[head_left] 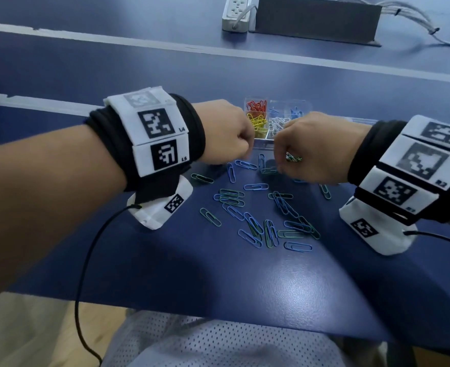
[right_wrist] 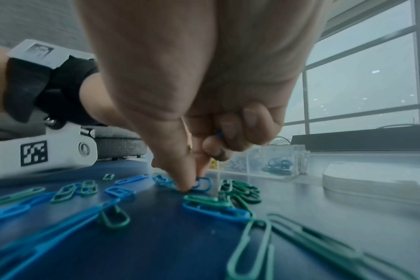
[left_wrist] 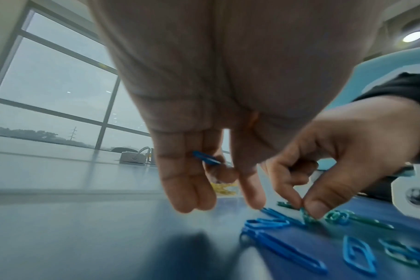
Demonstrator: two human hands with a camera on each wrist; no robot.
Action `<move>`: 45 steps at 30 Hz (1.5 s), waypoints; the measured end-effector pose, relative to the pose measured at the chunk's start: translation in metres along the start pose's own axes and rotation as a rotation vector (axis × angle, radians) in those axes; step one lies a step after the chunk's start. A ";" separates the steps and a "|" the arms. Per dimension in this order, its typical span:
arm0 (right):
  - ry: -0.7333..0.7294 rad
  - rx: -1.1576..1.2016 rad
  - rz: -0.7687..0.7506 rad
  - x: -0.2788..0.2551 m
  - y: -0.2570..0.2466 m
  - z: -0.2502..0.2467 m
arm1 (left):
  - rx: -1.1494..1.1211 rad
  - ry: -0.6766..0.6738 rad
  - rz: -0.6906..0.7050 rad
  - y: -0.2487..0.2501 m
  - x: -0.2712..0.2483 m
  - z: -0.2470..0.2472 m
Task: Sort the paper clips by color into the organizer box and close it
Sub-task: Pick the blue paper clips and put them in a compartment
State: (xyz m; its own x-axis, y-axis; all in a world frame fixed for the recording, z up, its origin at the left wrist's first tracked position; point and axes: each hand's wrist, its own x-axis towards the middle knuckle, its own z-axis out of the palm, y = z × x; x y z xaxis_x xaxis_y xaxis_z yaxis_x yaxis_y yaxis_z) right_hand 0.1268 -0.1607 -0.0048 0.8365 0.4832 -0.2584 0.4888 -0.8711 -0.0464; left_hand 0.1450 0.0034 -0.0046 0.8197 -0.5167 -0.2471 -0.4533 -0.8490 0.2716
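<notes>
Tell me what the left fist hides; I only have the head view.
Observer: In the left wrist view, the left hand holds a blue paper clip inside its curled fingers.
Operator: Say whether that hand touches the clips on the table.
Observer: Yes. One straight finger points down, with its tip on another blue clip lying on the table.
Operator: Now report the right hand's fingertips.
Observer: The right hand pinches a loose clip between thumb and forefinger, right at the table top. Its colour reads green from the left wrist and bluer from the right wrist.
</notes>
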 end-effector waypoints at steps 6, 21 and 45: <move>-0.041 0.084 0.027 -0.004 -0.003 -0.009 | 0.090 -0.107 0.080 -0.009 0.000 0.002; 0.000 -0.006 -0.095 0.008 -0.009 -0.012 | 0.049 -0.005 0.084 -0.020 0.003 0.005; -0.065 -0.131 -0.159 0.010 -0.013 -0.009 | 0.176 -0.081 0.174 -0.012 0.006 0.003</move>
State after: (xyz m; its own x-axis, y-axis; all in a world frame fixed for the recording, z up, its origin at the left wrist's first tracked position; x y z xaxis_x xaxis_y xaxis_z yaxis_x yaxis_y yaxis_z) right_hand 0.1309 -0.1437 0.0018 0.7309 0.6029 -0.3199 0.6445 -0.7639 0.0330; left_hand 0.1543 0.0098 -0.0125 0.6962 -0.6582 -0.2866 -0.6450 -0.7488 0.1525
